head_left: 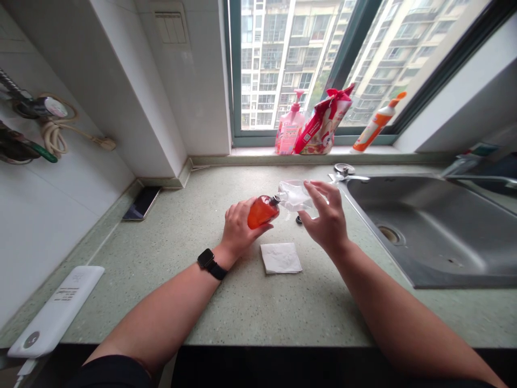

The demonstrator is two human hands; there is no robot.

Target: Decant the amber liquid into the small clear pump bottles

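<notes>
My left hand (238, 223) is wrapped around a bottle of orange-red liquid (262, 212), which tilts to the right with its dark threaded neck uncapped. A clear plastic refill pouch (297, 195) meets that neck, its spout at the bottle's mouth. With thumb and fingers on the pouch's right side, my right hand (328, 215) grips it. Below the pouch a small black cap (299, 220) lies on the counter, partly hidden by the right thumb. A folded white paper napkin (281, 258) lies flat in front of the bottle.
A steel sink (436, 231) is set in at the right, with a strainer (344, 169) at its corner. On the sill stand a pink pump bottle (288, 132), a red bag (325, 126) and an orange-white bottle (374, 126). A phone (142, 203) and a power bank (60, 310) lie left.
</notes>
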